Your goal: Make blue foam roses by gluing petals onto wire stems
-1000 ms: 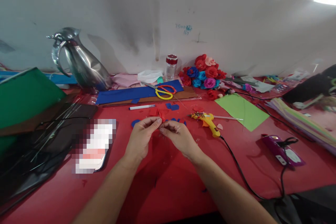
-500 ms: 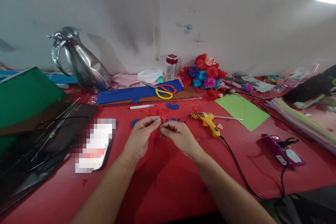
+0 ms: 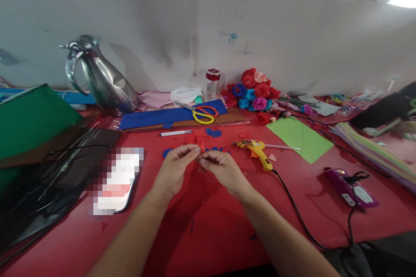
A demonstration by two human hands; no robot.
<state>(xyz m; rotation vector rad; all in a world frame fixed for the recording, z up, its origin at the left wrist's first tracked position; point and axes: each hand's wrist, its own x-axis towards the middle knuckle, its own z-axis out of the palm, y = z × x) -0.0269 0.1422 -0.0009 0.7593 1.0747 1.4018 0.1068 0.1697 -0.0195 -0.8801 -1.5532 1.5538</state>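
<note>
Over the middle of the red table, my left hand point(image 3: 177, 166) pinches a small red paper piece point(image 3: 202, 142) between thumb and fingers. My right hand point(image 3: 224, 171) is closed with its fingertips at the lower end of that piece, almost touching the left fingertips; what it pinches is too small to make out. Blue paper bits point(image 3: 213, 132) lie behind the hands, and more show beside the fingers. To the right rests a yellow glue gun point(image 3: 260, 156) with a clear stick in its back.
Scissors point(image 3: 203, 114) lie on a blue strip point(image 3: 156, 117) behind a pen point(image 3: 175, 133). A phone point(image 3: 118, 179) and metal jug point(image 3: 104, 78) stand left. Paper flowers point(image 3: 253, 88), a jar point(image 3: 212, 84), green paper point(image 3: 300, 138) and a corded purple device point(image 3: 351, 186) are around.
Both hands stay nearly in place, fingertips still together. The red piece's upper end appears slightly shifted; little else differs.
</note>
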